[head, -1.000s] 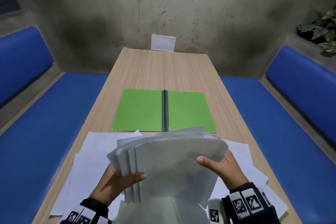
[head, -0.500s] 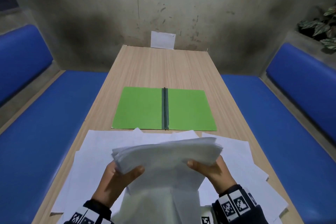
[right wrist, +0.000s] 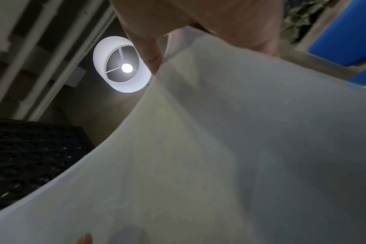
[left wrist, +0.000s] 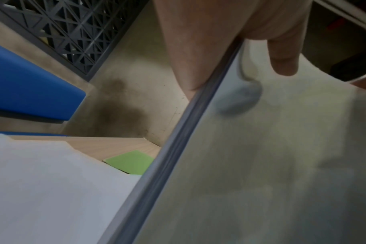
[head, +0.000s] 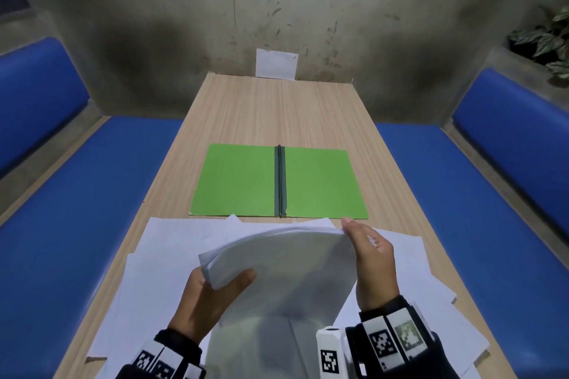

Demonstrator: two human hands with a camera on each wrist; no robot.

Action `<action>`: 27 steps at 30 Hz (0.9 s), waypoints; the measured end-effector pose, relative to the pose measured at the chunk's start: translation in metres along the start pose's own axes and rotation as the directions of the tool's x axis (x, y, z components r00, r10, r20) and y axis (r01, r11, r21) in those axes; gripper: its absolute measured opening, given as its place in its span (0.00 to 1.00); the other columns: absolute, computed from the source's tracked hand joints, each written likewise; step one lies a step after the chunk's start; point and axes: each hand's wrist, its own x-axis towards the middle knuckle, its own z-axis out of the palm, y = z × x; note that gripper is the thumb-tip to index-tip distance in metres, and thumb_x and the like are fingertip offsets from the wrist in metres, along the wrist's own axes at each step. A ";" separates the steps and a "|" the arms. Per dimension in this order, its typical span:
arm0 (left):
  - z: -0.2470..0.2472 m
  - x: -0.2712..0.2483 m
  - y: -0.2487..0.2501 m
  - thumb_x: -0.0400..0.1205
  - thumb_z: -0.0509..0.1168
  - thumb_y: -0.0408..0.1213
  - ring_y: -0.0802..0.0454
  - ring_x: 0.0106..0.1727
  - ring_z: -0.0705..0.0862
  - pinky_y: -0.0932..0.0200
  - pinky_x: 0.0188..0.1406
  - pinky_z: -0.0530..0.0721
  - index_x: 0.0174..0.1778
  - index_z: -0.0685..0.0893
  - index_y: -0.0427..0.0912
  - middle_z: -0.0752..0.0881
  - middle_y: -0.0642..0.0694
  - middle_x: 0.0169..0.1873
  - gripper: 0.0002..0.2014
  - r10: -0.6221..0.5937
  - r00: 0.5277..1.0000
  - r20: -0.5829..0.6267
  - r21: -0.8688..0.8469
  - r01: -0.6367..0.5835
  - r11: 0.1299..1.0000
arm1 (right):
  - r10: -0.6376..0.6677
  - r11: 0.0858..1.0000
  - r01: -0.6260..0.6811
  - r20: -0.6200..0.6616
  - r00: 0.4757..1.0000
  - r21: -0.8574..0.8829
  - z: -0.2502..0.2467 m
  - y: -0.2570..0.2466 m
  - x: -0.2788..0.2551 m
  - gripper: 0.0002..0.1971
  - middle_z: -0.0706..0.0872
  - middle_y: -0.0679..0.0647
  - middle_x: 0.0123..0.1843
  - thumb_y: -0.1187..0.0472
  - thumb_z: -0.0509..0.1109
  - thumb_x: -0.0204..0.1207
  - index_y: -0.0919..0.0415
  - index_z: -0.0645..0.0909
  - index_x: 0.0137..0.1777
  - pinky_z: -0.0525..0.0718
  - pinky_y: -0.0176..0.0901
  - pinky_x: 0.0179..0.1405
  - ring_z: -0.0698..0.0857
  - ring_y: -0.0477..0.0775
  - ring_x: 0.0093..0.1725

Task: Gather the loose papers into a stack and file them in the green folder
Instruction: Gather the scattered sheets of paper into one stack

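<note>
A bundle of white papers [head: 286,268] is held up over the near end of the table. My left hand [head: 215,289] grips its left corner, thumb on top and fingers beneath. My right hand [head: 369,258] holds the right edge near the top corner. The bundle fills the left wrist view [left wrist: 261,165] and the right wrist view [right wrist: 219,148]. More loose papers [head: 172,255] lie spread on the table under it. The green folder [head: 243,184] lies open flat in the middle of the table, just beyond the papers, and its corner [left wrist: 130,161] shows in the left wrist view.
The wooden table [head: 277,111] runs to the stained wall, where a small white card [head: 275,64] leans. Blue benches [head: 86,224] flank both sides [head: 480,224]. A plant [head: 548,40] sits on the right ledge. A lit ceiling lamp [right wrist: 123,67] shows overhead.
The fanned sheets have been squared into a tighter bundle. My right hand slid from the lower right edge up to the top right corner; my left hand keeps its hold on the left corner.
</note>
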 end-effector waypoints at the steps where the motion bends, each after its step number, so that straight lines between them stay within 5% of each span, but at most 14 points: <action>1: -0.001 0.001 -0.004 0.68 0.78 0.33 0.61 0.32 0.89 0.68 0.30 0.86 0.34 0.88 0.49 0.93 0.55 0.33 0.07 -0.017 1.000 -0.007 0.003 0.017 1.000 | 0.016 1.000 -0.015 -0.015 1.000 0.012 -0.004 0.002 0.002 0.14 0.74 0.50 0.22 0.57 0.71 0.72 0.62 0.77 0.27 0.67 0.40 0.28 0.71 0.48 0.23; 4: -0.004 0.002 -0.017 0.69 0.77 0.34 0.60 0.33 0.89 0.65 0.33 0.87 0.30 0.91 0.51 0.93 0.53 0.33 0.06 -0.068 0.997 0.023 0.037 0.067 0.997 | -0.022 0.999 0.023 -0.036 0.999 0.022 -0.012 0.009 0.007 0.13 0.78 0.45 0.21 0.60 0.67 0.76 0.58 0.77 0.29 0.71 0.40 0.28 0.75 0.43 0.22; 5: -0.004 0.001 -0.020 0.64 0.79 0.41 0.60 0.35 0.89 0.64 0.36 0.87 0.33 0.91 0.56 0.93 0.54 0.35 0.06 -0.088 0.995 0.045 0.041 0.086 0.995 | -0.043 0.999 0.043 -0.002 0.999 0.014 -0.015 0.013 0.006 0.10 0.83 0.44 0.24 0.53 0.70 0.73 0.57 0.80 0.34 0.76 0.38 0.30 0.80 0.42 0.25; 7: -0.007 0.000 -0.037 0.50 0.81 0.56 0.60 0.41 0.90 0.65 0.39 0.86 0.40 0.90 0.63 0.93 0.56 0.40 0.21 -0.131 0.988 0.076 0.074 0.126 0.989 | -0.043 0.996 0.049 0.081 0.996 -0.073 -0.020 0.024 0.003 0.23 0.91 0.44 0.33 0.40 0.77 0.57 0.56 0.82 0.44 0.84 0.32 0.34 0.87 0.40 0.34; 8: -0.007 0.000 -0.044 0.48 0.80 0.59 0.58 0.43 0.90 0.66 0.39 0.86 0.42 0.90 0.62 0.93 0.56 0.41 0.25 -0.161 0.985 0.069 0.083 0.155 0.984 | -0.001 0.992 0.016 0.116 0.993 -0.129 -0.022 0.032 0.000 0.27 0.92 0.45 0.36 0.41 0.80 0.52 0.58 0.83 0.46 0.85 0.30 0.35 0.89 0.40 0.37; 11: -0.010 -0.002 -0.067 0.45 0.78 0.65 0.60 0.45 0.90 0.69 0.39 0.85 0.42 0.90 0.49 0.93 0.57 0.41 0.33 -0.207 0.976 0.061 0.105 0.200 0.974 | 0.175 0.959 -0.127 0.179 0.968 -0.254 -0.025 0.061 -0.009 0.07 0.93 0.49 0.36 0.63 0.80 0.63 0.57 0.87 0.40 0.86 0.32 0.36 0.91 0.47 0.40; 12: -0.010 -0.001 -0.071 0.46 0.77 0.68 0.60 0.44 0.90 0.67 0.41 0.86 0.43 0.89 0.47 0.93 0.57 0.41 0.36 -0.217 0.976 0.029 0.122 0.211 0.970 | 0.203 0.933 -0.143 0.157 0.966 -0.331 -0.026 0.071 -0.009 0.07 0.93 0.48 0.34 0.67 0.79 0.66 0.54 0.87 0.37 0.86 0.32 0.36 0.90 0.47 0.39; 14: -0.009 0.004 -0.071 0.61 0.78 0.56 0.49 0.42 0.90 0.56 0.44 0.88 0.41 0.89 0.42 0.93 0.53 0.34 0.22 -0.247 0.969 -0.027 0.129 0.248 0.960 | 0.249 0.885 -0.163 0.149 0.957 -0.436 -0.033 0.090 -0.006 0.09 0.92 0.50 0.38 0.68 0.77 0.68 0.51 0.86 0.36 0.88 0.36 0.41 0.90 0.49 0.42; 16: -0.013 0.011 -0.061 0.77 0.70 0.37 0.43 0.37 0.86 0.61 0.36 0.86 0.37 0.87 0.40 0.91 0.53 0.25 0.05 -0.238 0.969 -0.069 0.166 0.247 0.955 | 0.302 0.848 -0.171 0.192 0.934 -0.502 -0.041 0.099 0.000 0.06 0.92 0.53 0.45 0.63 0.77 0.68 0.51 0.85 0.41 0.86 0.43 0.50 0.89 0.55 0.49; 17: -0.018 0.015 -0.057 0.78 0.67 0.33 0.45 0.36 0.85 0.62 0.32 0.85 0.38 0.86 0.40 0.90 0.53 0.23 0.05 -0.220 0.971 -0.095 0.171 0.234 0.957 | 0.326 0.819 -0.175 0.192 0.925 -0.546 -0.049 0.104 0.004 0.07 0.90 0.52 0.45 0.59 0.78 0.66 0.51 0.84 0.42 0.84 0.42 0.52 0.87 0.55 0.50; 19: -0.032 0.019 -0.046 0.79 0.66 0.32 0.46 0.33 0.82 0.57 0.29 0.81 0.42 0.84 0.35 0.89 0.50 0.25 0.04 -0.216 0.962 -0.169 0.131 0.239 0.962 | 0.379 0.724 -0.229 0.098 0.920 -0.651 -0.070 0.109 0.015 0.15 0.85 0.52 0.49 0.51 0.79 0.62 0.53 0.82 0.47 0.79 0.40 0.57 0.82 0.54 0.54; 23: -0.072 0.013 -0.050 0.80 0.66 0.37 0.42 0.41 0.82 0.53 0.42 0.79 0.57 0.78 0.33 0.84 0.37 0.43 0.13 -0.256 0.908 -0.333 0.137 0.315 0.939 | 0.351 0.485 -0.430 -0.281 0.893 -0.761 -0.128 0.113 0.032 0.29 0.77 0.61 0.69 0.56 0.76 0.68 0.62 0.74 0.68 0.74 0.50 0.70 0.79 0.60 0.68; 27: -0.097 -0.004 -0.063 0.78 0.67 0.37 0.38 0.47 0.80 0.50 0.50 0.76 0.64 0.77 0.27 0.81 0.35 0.48 0.21 -0.308 0.845 -0.436 0.177 0.417 0.892 | 0.344 0.345 -0.494 -0.382 0.858 -0.798 -0.155 0.113 0.029 0.34 0.75 0.60 0.74 0.53 0.74 0.69 0.60 0.68 0.73 0.72 0.50 0.69 0.75 0.60 0.72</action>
